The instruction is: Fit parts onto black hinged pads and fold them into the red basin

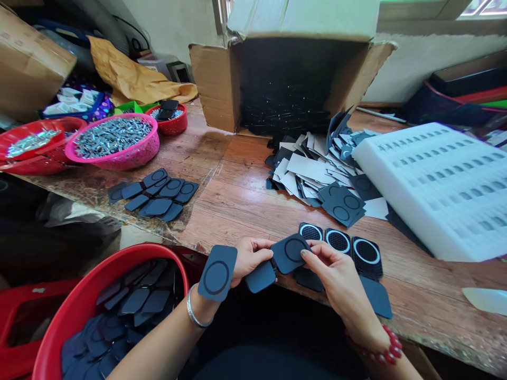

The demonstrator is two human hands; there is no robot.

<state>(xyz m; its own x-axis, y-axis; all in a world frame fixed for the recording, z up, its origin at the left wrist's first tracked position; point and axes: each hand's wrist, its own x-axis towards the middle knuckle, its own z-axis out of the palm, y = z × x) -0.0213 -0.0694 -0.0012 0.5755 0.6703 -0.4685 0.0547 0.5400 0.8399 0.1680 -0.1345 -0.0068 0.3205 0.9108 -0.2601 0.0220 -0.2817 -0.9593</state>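
Note:
Between my two hands is a dark folding charging pad (260, 278), two square panels joined at a hinge, the upper one with a ring on it. My left hand (249, 257) grips it near the hinge, thumb on top. At the right edge of the ringed panel, my right hand (336, 272) has its thumb and fingers closed. A dark ring-marked card (217, 273) rests over the back of my left hand and wrist. Just beyond my right hand lie several opened pads with white rings (366, 250), partly covered by that hand.
Finished-looking dark pads (160, 206) lie left on the wooden table. A red tub (179, 257) holds more below the edge. Pink basket (147, 149) contains metal parts. Loose cards (309, 166), a white foam tray (435, 195) and an open carton (217, 87) stand beyond.

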